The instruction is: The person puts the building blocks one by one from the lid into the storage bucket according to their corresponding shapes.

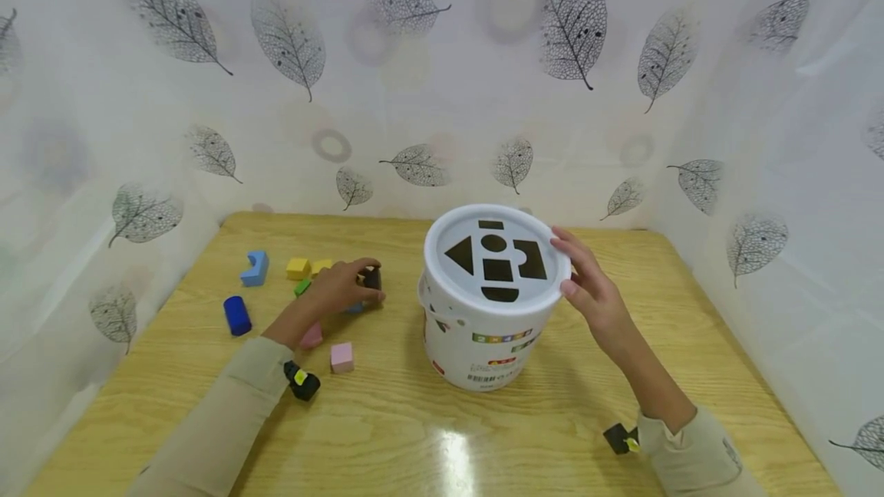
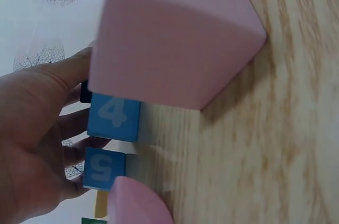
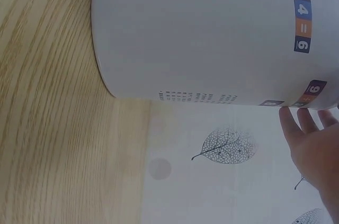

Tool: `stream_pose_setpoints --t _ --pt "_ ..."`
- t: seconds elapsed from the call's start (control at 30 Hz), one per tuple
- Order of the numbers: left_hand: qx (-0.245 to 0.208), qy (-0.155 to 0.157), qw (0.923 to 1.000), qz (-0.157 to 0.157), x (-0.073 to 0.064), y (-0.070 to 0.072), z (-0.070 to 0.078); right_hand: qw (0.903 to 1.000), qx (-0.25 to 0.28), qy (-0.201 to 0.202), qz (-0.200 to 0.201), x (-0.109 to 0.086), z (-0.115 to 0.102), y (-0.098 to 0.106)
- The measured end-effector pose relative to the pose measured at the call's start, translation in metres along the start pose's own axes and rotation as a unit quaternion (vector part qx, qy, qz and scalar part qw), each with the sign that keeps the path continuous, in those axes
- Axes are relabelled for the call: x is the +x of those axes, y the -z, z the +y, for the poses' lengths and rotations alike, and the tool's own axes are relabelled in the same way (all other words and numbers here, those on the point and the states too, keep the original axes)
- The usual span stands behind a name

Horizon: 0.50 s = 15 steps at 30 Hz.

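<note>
My left hand [image 1: 338, 284] pinches a black block [image 1: 371, 277] between thumb and fingers, over the group of loose blocks. In the left wrist view a pink cube [image 2: 164, 44] hides most of that block. Two blue blocks, one marked 4 [image 2: 114, 118] and one marked 5 [image 2: 105, 168], appear beside the fingers there. A white bucket [image 1: 470, 343] stands upright at the middle, its lid [image 1: 449, 290] cut with several shaped holes. My right hand [image 1: 601, 305] touches the lid's right rim, with fingers extended and thumb at the edge.
A light blue notched block [image 1: 255, 268], a dark blue block [image 1: 237, 316], yellow blocks [image 1: 298, 268], a green block [image 1: 302, 287] and a rounded pink block [image 1: 311, 336] lie on the left of the wooden table [image 1: 387, 436]. A leaf-print sheet [image 1: 442, 83] surrounds its back and sides.
</note>
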<state>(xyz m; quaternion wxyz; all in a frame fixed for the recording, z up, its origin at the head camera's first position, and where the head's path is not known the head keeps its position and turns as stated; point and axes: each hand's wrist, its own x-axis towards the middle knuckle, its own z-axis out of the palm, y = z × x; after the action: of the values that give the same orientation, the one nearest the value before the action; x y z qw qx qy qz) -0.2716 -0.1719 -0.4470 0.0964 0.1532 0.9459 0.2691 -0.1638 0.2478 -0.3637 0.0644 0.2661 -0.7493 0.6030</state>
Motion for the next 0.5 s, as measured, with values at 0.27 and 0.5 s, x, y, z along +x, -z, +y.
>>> stream_pose_setpoints --t 0.27,0.5 --pt "-0.034 -0.004 0.9994 -0.006 -0.003 0.008 0.006 0.9999 0.007 0.01 0.009 0.0 -0.001 -0.002" --pt "-0.019 -0.025 0.9991 0.028 -0.014 0.019 0.022 0.9997 0.012 0.01 0.017 -0.001 -0.003 -0.004"
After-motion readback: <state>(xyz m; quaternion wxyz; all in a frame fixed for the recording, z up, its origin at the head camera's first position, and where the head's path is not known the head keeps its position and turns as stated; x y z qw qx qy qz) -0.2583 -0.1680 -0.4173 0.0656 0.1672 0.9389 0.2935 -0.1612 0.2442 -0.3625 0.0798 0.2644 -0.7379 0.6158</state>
